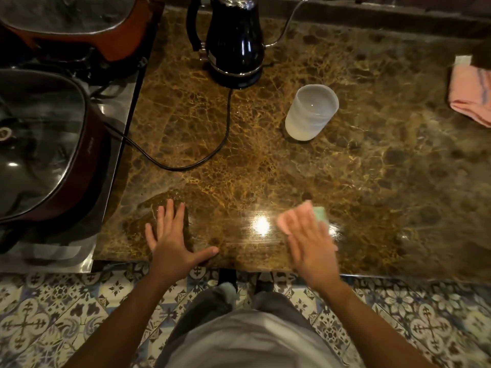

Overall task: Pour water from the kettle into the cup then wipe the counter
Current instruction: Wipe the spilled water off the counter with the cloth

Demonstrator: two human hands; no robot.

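A black gooseneck kettle stands on its base at the back of the brown marble counter. A frosted white cup with water in it stands to the kettle's front right. My right hand lies flat near the counter's front edge, blurred, pressing a pink and green cloth onto the surface. My left hand rests flat on the counter at the front left, fingers spread, holding nothing.
The kettle's black cord loops across the counter toward the left. Two lidded cookers sit on a metal stove at the left. A second pink cloth lies at the far right. Patterned floor tiles show below the counter edge.
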